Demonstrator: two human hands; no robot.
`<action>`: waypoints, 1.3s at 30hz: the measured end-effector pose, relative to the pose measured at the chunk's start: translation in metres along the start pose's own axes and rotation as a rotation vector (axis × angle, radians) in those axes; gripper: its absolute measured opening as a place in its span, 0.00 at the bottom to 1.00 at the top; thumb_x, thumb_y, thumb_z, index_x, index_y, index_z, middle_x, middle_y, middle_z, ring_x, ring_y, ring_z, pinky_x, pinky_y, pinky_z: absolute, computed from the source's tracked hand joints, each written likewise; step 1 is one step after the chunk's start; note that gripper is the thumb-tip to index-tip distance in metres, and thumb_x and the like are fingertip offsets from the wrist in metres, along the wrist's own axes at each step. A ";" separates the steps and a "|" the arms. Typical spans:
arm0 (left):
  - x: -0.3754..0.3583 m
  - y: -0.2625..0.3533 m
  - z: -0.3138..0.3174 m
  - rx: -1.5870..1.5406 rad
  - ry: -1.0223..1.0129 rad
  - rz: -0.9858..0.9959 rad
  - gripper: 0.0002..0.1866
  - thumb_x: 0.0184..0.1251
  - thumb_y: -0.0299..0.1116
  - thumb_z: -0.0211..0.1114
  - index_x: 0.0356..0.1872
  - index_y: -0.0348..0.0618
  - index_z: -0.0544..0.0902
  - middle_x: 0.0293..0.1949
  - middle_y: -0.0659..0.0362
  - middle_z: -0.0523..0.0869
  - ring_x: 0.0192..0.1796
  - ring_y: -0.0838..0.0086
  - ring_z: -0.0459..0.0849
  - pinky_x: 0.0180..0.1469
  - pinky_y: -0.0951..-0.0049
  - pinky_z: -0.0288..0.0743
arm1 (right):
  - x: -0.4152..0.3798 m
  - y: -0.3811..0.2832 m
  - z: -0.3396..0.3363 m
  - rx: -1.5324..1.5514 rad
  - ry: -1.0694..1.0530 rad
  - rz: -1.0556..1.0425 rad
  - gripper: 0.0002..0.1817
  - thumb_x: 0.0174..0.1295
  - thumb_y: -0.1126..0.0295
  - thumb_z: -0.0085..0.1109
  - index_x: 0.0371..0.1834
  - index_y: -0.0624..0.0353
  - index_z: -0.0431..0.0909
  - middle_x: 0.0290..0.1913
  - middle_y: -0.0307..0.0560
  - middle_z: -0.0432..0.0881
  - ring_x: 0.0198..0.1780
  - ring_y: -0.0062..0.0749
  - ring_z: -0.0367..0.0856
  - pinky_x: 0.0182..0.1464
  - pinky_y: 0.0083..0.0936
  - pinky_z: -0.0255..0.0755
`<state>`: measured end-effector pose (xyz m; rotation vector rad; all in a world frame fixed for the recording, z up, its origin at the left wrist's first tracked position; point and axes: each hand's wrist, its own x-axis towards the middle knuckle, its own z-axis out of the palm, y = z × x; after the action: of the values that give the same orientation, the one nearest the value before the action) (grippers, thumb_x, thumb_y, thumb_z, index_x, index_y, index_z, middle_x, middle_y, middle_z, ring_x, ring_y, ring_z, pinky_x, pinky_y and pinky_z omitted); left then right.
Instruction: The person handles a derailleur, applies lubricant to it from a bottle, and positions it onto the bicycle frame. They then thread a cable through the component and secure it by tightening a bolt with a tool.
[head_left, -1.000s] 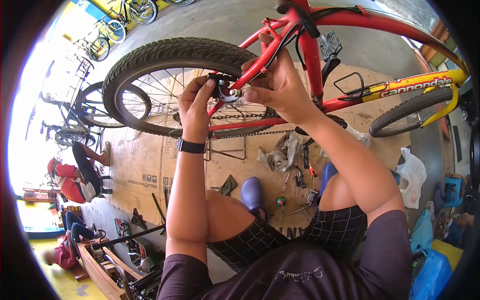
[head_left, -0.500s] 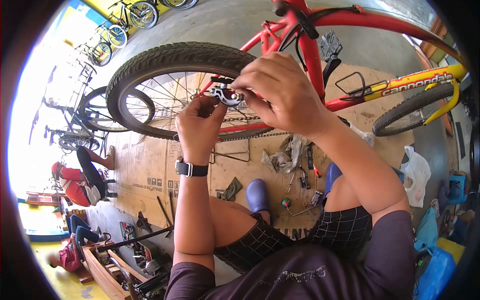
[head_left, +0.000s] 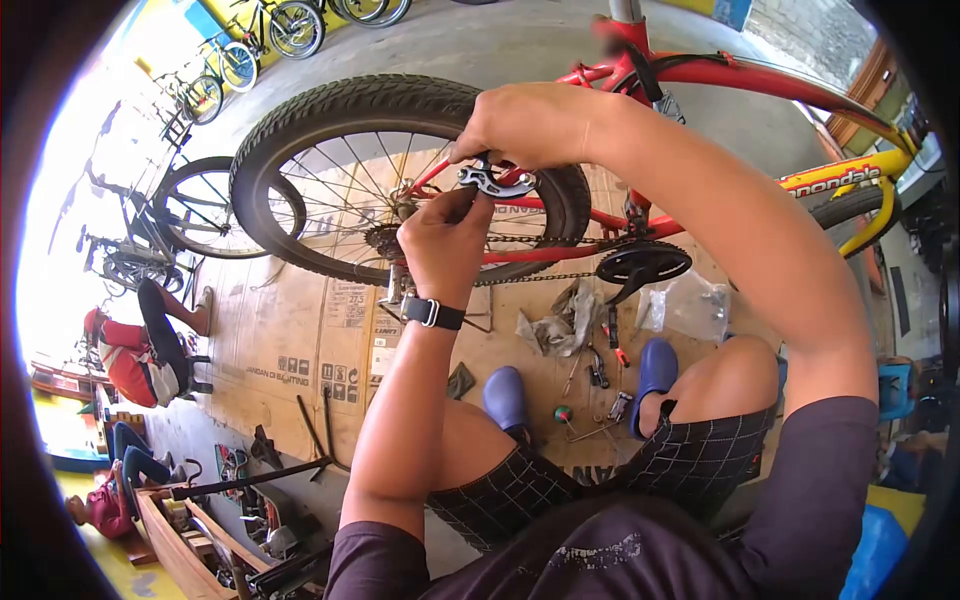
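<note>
A small silver and black metal bracket (head_left: 492, 183) is held up in front of the rear wheel (head_left: 262, 180) of a red bicycle. My left hand (head_left: 447, 235) pinches its lower edge between thumb and fingers. From above, my right hand (head_left: 510, 125) closes around the bracket's upper part, its fingertips partly hidden behind the hand. Below the hands are the bicycle's black crank and chainring (head_left: 643, 264) and its chain.
Tools (head_left: 600, 368), a grey rag (head_left: 556, 330) and a clear plastic bag (head_left: 690, 308) lie on the cardboard (head_left: 290, 330). Two people sit at the left, near a wooden bench (head_left: 175, 545). More bicycles (head_left: 205, 195) stand at the upper left.
Both hands and the bracket have shifted slightly right. My right hand has turned, its fingers now above the bracket. The view has shifted, showing the chainring and plastic bag more fully.
</note>
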<state>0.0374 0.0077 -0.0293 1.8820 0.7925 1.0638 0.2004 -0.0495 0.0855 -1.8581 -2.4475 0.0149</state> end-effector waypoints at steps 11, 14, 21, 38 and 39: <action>0.009 -0.007 -0.008 0.067 -0.148 0.051 0.14 0.61 0.37 0.73 0.35 0.33 0.90 0.26 0.52 0.90 0.28 0.72 0.88 0.36 0.73 0.80 | -0.005 -0.006 0.005 0.054 0.135 0.090 0.16 0.63 0.74 0.59 0.55 0.56 0.84 0.43 0.54 0.88 0.44 0.51 0.86 0.48 0.43 0.78; 0.016 -0.014 -0.011 0.036 -0.130 0.123 0.13 0.60 0.36 0.74 0.33 0.33 0.90 0.24 0.54 0.89 0.25 0.72 0.87 0.34 0.73 0.79 | -0.013 -0.001 0.015 0.029 0.237 0.092 0.14 0.67 0.71 0.57 0.54 0.57 0.84 0.45 0.53 0.88 0.45 0.51 0.86 0.48 0.43 0.78; 0.038 -0.037 -0.016 -0.490 -0.273 0.078 0.15 0.66 0.31 0.68 0.49 0.33 0.83 0.44 0.53 0.88 0.46 0.71 0.86 0.57 0.71 0.76 | -0.074 -0.048 0.093 0.636 1.415 0.352 0.23 0.60 0.73 0.72 0.57 0.65 0.76 0.47 0.46 0.83 0.41 0.27 0.84 0.44 0.23 0.77; 0.036 -0.031 0.010 -0.792 -0.318 -0.201 0.14 0.78 0.36 0.62 0.49 0.33 0.82 0.41 0.57 0.88 0.42 0.78 0.86 0.48 0.76 0.81 | -0.054 -0.040 0.103 1.028 1.375 0.233 0.68 0.38 0.59 0.90 0.79 0.64 0.49 0.74 0.51 0.65 0.67 0.31 0.71 0.62 0.30 0.72; 0.036 -0.032 0.011 -0.846 -0.322 -0.224 0.14 0.79 0.36 0.62 0.50 0.33 0.82 0.42 0.56 0.88 0.43 0.76 0.87 0.49 0.74 0.82 | -0.055 -0.039 0.100 1.050 1.375 0.261 0.64 0.39 0.60 0.89 0.77 0.65 0.52 0.69 0.50 0.69 0.63 0.30 0.74 0.59 0.28 0.74</action>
<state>0.0589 0.0483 -0.0468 1.1582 0.2740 0.7509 0.1716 -0.1093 -0.0150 -1.0065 -0.9043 0.0196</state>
